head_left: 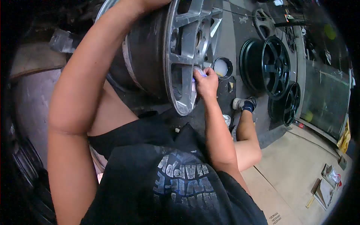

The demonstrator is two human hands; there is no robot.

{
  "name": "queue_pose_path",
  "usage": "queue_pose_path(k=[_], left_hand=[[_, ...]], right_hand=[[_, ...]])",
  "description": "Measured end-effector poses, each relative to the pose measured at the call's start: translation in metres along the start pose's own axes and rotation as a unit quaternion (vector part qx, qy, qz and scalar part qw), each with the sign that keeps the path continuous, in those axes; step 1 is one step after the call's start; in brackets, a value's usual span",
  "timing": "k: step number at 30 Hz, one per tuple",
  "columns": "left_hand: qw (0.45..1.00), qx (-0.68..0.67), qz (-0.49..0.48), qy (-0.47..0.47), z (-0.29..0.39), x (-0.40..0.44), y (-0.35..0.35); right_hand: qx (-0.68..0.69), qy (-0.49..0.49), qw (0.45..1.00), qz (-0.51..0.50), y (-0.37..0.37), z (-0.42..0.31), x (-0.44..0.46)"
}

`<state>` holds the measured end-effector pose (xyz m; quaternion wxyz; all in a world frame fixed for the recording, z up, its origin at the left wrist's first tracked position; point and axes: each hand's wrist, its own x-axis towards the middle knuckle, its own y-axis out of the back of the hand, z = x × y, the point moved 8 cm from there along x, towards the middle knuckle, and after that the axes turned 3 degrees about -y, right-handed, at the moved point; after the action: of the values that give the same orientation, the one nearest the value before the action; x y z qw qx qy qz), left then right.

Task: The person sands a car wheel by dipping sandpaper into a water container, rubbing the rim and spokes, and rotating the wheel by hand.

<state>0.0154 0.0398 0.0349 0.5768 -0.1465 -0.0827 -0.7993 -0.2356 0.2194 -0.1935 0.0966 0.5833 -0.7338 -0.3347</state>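
Note:
A bare silver-grey alloy wheel [174, 80] stands on edge in front of me, its spoked face turned to the right. My right hand [208, 83] pinches a small purple and whitish piece [200, 72] against a lower spoke. Whether that piece is sandpaper or cloth I cannot make out. My left hand [155, 3] is at the wheel's upper edge, its fingers cut off by the top of the view. Just beyond the right hand stands a dark round tub [230, 67] with cloudy liquid in it.
Dark painted wheels [276, 67] stand on the right, near a glass-panelled frame [324, 99]. Another bare wheel [264, 23] lies farther back. Papers and small items [324, 191] rest on the pale floor at lower right. My shoe [243, 104] is on the dark mat.

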Motion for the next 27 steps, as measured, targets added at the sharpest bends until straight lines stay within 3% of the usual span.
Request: queue_pose_path(k=[3,7,10,13,14,16,18,21,23,25,27], left_hand=[[0.996,0.08,0.027,0.023,-0.005,-0.001,0.013],[0.999,0.038,0.023,0.031,-0.005,-0.005,0.014],[0.999,0.048,0.018,0.019,0.0,-0.005,0.007],[0.997,0.071,0.027,0.018,0.005,-0.008,0.007],[0.997,0.076,0.029,0.015,0.005,-0.006,0.009],[0.997,0.061,0.014,0.055,-0.001,-0.005,0.008],[0.999,0.034,0.023,0.031,0.003,-0.008,0.005],[0.997,0.079,0.022,0.015,0.002,-0.004,0.002],[0.995,0.098,0.009,0.0,0.012,-0.005,-0.002],[0.988,0.153,0.018,0.026,0.014,-0.004,-0.001],[0.993,0.111,0.023,0.026,0.007,-0.004,0.004]], right_hand=[[-0.019,-0.004,0.999,-0.036,0.003,0.014,-0.035],[-0.063,-0.033,0.995,-0.072,0.013,0.025,-0.058],[-0.021,-0.003,1.0,-0.008,0.005,-0.005,-0.003],[-0.035,-0.009,0.999,-0.013,0.001,-0.003,0.005],[0.014,-0.01,0.999,-0.034,0.003,0.002,-0.012],[-0.013,-0.016,0.996,-0.083,0.005,0.03,-0.049],[0.036,-0.094,0.989,-0.108,0.006,0.044,-0.066],[-0.014,-0.026,0.997,-0.071,0.002,0.029,-0.008],[0.003,-0.042,0.999,-0.033,-0.001,0.002,0.015],[0.007,-0.031,0.999,-0.013,-0.001,0.003,0.012],[0.037,-0.052,0.997,-0.032,-0.003,0.038,-0.019]])
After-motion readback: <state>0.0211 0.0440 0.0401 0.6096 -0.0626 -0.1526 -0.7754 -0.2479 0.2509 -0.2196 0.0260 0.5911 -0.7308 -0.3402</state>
